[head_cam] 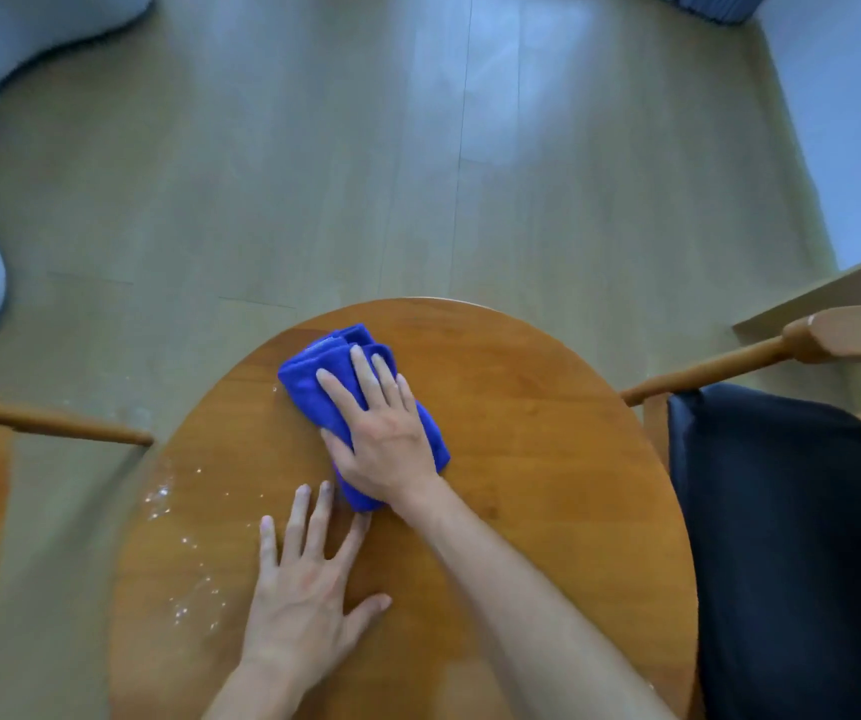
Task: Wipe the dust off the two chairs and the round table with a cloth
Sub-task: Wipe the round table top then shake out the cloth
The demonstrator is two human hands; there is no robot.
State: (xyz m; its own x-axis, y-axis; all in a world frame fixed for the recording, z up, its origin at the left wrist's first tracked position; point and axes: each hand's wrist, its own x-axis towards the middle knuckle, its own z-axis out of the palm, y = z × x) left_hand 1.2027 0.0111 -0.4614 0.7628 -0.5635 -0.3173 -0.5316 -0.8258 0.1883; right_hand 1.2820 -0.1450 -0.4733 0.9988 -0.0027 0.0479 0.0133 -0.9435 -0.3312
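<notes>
Closest to you are your own forearms, reaching out over the round table (547, 423). Start at the far left: the left chair (54, 426) shows only a wooden armrest and a sliver of dark seat at the frame edge, so you cannot judge from here whether it has been wiped.

Moving inward, the white specks of dust (178, 553) lie scattered along the table's left rim, from about level with the cloth down towards you. That patch is clearly not done yet.

Your left hand (308, 589) lies flat on the wood just right of the specks, fingers spread and straight, holding nothing; it looks like a brace. Its fingertips end just beside the near end of the blue cloth (329, 387).

Your right hand (384, 433) presses the folded cloth onto the tabletop with fingers laid out flat over it, not curled round it. The cloth sits on the far-left part of the top, near the rim.

The wood right of the cloth shows no specks, so that side reads as clean or never dusty.

At the right, the right chair (792, 511) with its dark cushion stands just beside the table, and nothing here shows its state. By my reckoning you are mid-table, with the left edge remaining.
</notes>
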